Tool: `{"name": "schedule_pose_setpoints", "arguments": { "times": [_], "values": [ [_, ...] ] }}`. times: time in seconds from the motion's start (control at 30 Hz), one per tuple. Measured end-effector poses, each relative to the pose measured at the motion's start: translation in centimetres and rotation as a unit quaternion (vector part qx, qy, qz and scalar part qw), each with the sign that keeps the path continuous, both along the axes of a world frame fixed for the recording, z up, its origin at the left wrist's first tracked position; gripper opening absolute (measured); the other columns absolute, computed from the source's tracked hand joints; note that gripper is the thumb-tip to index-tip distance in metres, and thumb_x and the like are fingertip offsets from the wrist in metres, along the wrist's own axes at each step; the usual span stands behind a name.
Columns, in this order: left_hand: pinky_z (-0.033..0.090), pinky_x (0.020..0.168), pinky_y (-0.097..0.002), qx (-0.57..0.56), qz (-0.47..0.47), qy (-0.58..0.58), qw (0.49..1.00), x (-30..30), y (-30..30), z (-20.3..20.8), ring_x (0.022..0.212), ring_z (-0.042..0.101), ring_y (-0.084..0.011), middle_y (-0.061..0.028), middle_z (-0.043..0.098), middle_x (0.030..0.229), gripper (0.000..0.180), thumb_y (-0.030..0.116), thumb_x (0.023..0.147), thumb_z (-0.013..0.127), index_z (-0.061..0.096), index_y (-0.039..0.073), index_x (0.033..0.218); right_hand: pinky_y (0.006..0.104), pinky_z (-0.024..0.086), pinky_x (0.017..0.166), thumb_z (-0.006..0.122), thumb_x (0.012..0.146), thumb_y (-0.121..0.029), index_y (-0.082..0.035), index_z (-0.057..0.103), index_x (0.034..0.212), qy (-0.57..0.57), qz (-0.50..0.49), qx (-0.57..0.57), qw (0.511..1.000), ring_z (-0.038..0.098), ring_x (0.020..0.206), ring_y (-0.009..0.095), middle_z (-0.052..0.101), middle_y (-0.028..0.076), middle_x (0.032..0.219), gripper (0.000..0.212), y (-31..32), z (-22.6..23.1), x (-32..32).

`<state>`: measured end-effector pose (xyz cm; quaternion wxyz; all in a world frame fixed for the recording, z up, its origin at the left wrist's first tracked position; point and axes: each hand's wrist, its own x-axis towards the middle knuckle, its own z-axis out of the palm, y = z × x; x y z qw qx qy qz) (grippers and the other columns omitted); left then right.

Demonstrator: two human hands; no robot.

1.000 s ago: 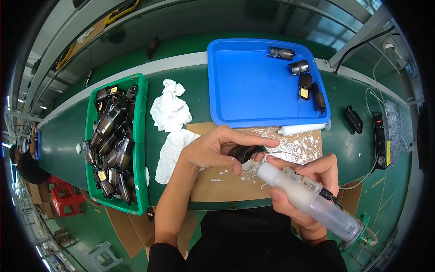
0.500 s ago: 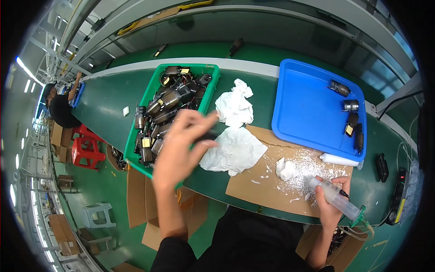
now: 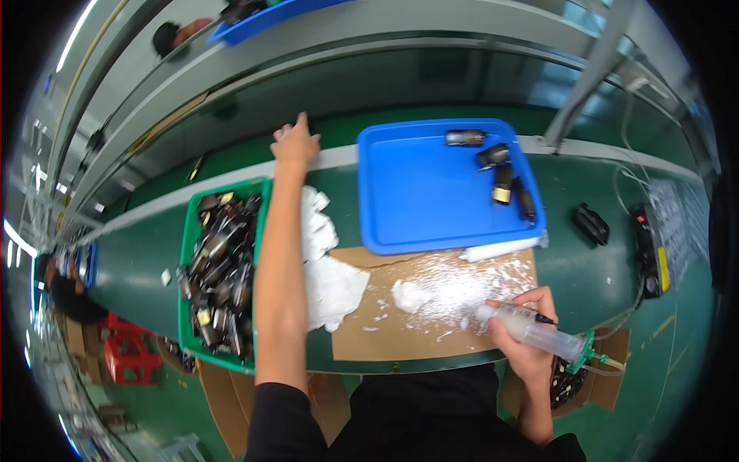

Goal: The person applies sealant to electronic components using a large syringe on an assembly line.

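Observation:
My right hand (image 3: 523, 339) is wrapped round a clear dispensing syringe (image 3: 550, 339) of whitish paste, with a green end cap and a tube. Beside the barrel a small black part (image 3: 545, 318) shows at my fingers. The syringe's tip lies over a cardboard sheet (image 3: 369, 343) smeared with white paste, near a white lump (image 3: 410, 296). My left arm stretches far forward, with my left hand (image 3: 296, 145) over the green belt behind the table. Its fingers look curled with one pointing up; whatever they hold is hidden.
A green crate (image 3: 185, 308) full of dark small motors stands left. White cloths (image 3: 335, 289) lie beside it. The blue tray (image 3: 423, 192) holds several motors (image 3: 502, 185). A white tube (image 3: 500, 249), a black object (image 3: 591, 223) and a power strip (image 3: 648, 250) are at right.
My left hand has gone from beside the crate and cloths to the far belt. The head view has swung, so tray and crate sit further left. The right hand keeps the syringe.

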<state>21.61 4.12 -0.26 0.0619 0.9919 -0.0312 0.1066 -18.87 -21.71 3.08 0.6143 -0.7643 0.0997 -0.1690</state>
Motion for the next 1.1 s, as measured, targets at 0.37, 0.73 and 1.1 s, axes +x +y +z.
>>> {"name": "schedule_pose_setpoints", "arguments": {
  "times": [0.37,0.73,1.1],
  "values": [
    [0.045,0.079,-0.0434,-0.052,-0.046,-0.177,0.982,-1.3,-1.5,2.1,0.098,0.061,-0.0277,-0.0098,0.068,0.102,0.046,0.008,0.078,0.064,0.053,0.016,0.122,0.0280,0.056,0.072,0.076,0.076,-0.005,-0.002,0.045,0.100,0.015,-0.039,-0.033,0.999,0.070,0.088,0.021,0.071,0.016,0.091,0.039,-0.7,-1.4,0.3],
    [0.044,0.082,-0.0341,-0.911,-0.165,0.293,0.238,-17.7,-0.5,1.1,0.094,0.049,-0.0245,-0.0146,0.050,0.105,0.052,0.026,0.098,0.043,0.031,0.008,0.146,0.0258,0.054,0.070,0.074,0.078,-0.004,-0.003,0.048,0.106,0.000,-0.026,-0.028,0.999,0.068,0.085,0.016,0.068,0.011,0.090,0.039,0.5,-3.6,5.7],
    [0.038,0.069,-0.0306,-0.834,-0.267,0.335,0.346,-19.9,-4.4,0.4,0.075,0.043,-0.0138,-0.0029,0.044,0.088,0.064,0.048,0.101,0.030,0.027,0.001,0.144,0.0249,0.053,0.071,0.073,0.077,-0.001,-0.001,0.044,0.110,-0.021,-0.040,-0.012,0.999,0.068,0.083,0.016,0.070,0.018,0.091,0.044,1.6,0.6,4.9]
  ]
}}
